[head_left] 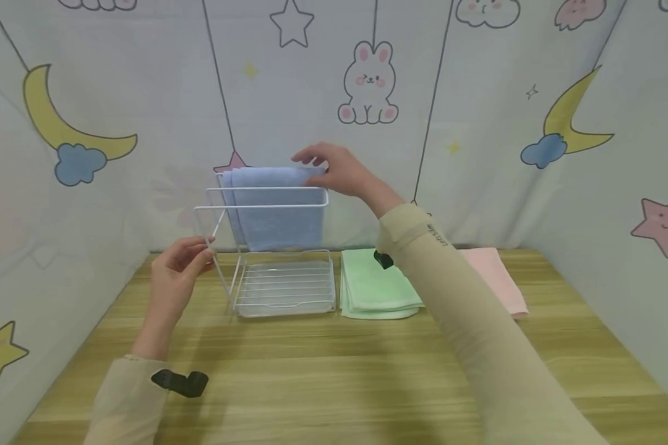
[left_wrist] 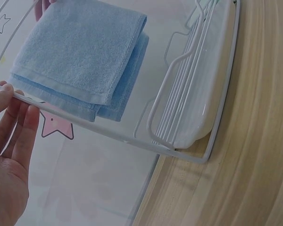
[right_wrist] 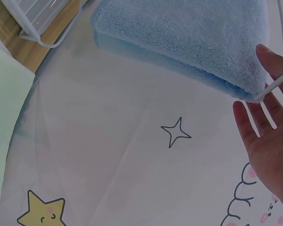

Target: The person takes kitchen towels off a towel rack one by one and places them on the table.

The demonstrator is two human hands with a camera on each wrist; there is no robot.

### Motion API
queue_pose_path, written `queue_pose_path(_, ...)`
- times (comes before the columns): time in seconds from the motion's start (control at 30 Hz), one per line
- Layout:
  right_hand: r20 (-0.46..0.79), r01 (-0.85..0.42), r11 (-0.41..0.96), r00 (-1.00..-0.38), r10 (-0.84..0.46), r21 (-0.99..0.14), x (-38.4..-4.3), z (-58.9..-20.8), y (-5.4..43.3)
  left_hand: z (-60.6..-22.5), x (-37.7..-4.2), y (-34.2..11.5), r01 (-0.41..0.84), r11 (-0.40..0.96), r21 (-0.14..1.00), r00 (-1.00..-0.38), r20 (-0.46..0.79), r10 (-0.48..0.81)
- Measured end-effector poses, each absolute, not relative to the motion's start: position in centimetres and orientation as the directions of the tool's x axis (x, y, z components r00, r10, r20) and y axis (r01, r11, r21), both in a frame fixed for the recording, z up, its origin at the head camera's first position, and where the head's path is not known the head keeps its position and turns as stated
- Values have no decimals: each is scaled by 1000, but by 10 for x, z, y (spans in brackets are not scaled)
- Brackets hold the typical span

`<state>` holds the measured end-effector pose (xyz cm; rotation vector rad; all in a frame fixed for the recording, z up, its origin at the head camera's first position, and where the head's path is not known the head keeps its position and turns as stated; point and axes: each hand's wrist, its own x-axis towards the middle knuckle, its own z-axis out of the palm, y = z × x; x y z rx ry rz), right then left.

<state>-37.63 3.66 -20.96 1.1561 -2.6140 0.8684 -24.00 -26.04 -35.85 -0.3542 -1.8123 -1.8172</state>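
A white wire rack [head_left: 261, 206] stands on the table with a folded blue towel [head_left: 281, 216] draped over its rear top bar. My left hand [head_left: 174, 272] pinches the rack's left side wire between thumb and fingers, as the left wrist view also shows. Up at the towel's top right corner is my right hand [head_left: 342, 170], its fingers spread loosely above the fold and its thumb at the front. In the right wrist view the thumb [right_wrist: 269, 59] overlaps the towel's edge beside the wire, while the other fingertips lie apart from it on the far side.
On the rack's lower level, a wire grid sits over a pale tray [head_left: 286, 308]. To its right lies a folded green towel [head_left: 375, 284], then a pink towel [head_left: 498, 278], partly behind the right sleeve. A printed curtain [head_left: 467, 204] hangs behind the wooden table [head_left: 312, 383].
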Motion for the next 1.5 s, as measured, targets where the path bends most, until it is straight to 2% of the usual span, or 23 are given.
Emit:
queue_pose_path(0.17, 331, -690, 565, -718, -612, -453, -375, -209, 34, -358, -241, -260, 556, 38, 830, -812, 552, -187)
queue_pose_path(0.8, 290, -644, 605, -758, -584, -468, -371, -209, 28, -358, -240, -258, 540, 62, 840, -821, 541, -179)
queue_pose_path(1.03, 279, -643, 634, -762, -584, -429, -371, -208, 26, -359, -241, -259, 545, 46, 837, -821, 544, -174)
queue_pose_path(1.5, 317, -685, 659, -728, -607, -310, -371, -208, 22, -360, -242, -260, 547, 36, 837, -822, 544, -168)
